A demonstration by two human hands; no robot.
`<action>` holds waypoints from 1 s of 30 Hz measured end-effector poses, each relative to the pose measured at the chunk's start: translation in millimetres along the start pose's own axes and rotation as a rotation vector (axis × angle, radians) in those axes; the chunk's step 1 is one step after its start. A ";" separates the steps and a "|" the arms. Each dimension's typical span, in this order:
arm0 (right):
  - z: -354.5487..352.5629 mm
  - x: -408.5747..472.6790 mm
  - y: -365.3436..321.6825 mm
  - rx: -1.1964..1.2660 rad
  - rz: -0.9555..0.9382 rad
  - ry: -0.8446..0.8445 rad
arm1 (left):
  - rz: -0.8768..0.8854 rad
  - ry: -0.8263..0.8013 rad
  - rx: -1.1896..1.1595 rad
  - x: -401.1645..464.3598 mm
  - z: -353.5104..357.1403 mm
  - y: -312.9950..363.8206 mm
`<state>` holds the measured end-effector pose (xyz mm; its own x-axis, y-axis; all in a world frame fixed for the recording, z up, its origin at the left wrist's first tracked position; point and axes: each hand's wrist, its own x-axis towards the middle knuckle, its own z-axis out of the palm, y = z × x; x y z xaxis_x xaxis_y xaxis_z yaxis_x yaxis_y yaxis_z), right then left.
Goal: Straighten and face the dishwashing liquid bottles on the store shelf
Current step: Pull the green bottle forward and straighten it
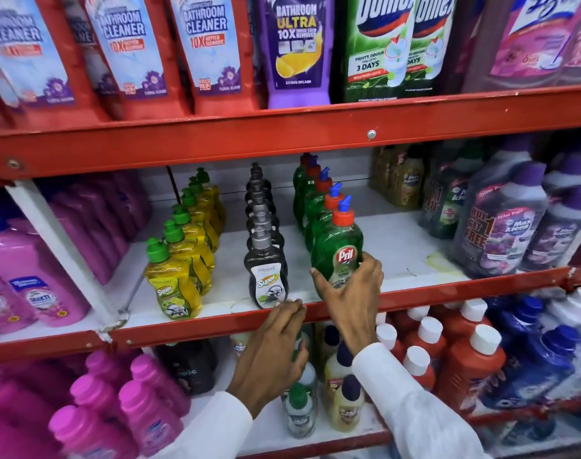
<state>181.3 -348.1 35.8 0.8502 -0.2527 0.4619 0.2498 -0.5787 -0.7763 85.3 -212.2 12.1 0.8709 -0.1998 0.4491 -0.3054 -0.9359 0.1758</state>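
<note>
Three rows of dishwashing liquid bottles stand on the middle shelf (415, 256), each running front to back. The yellow row with green caps (173, 286) is on the left, the black row with grey caps (266, 276) in the middle, the green Pril row with orange caps (337, 250) on the right. My right hand (352, 293) grips the lower part of the front green Pril bottle, label facing out. My left hand (276, 342) rests with loose fingers on the red shelf lip, just below the front black bottle, holding nothing.
Pink bottles (27, 283) fill the bay to the left, purple Max Kleen bottles (504, 236) stand to the right. Bathroom cleaner bottles (203, 44) line the shelf above. The shelf below holds pink, cream, red (464, 362) and blue bottles. White shelf floor shows between the rows.
</note>
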 end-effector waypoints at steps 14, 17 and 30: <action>-49.5 32.3 41.0 0.142 -0.108 -0.479 | -0.314 0.112 -0.407 62.6 -1.5 28.2; -52.1 41.1 43.9 0.150 -0.166 -0.532 | -0.397 0.098 -0.485 73.6 5.1 22.6; -50.7 50.3 62.8 0.238 -0.159 -0.567 | -0.450 0.148 -0.544 79.6 16.9 22.1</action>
<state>216.3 -436.5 32.0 0.8911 0.3101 0.3315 0.4343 -0.3702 -0.8212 154.4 -253.7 36.9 0.9077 0.2485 0.3381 -0.1118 -0.6334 0.7657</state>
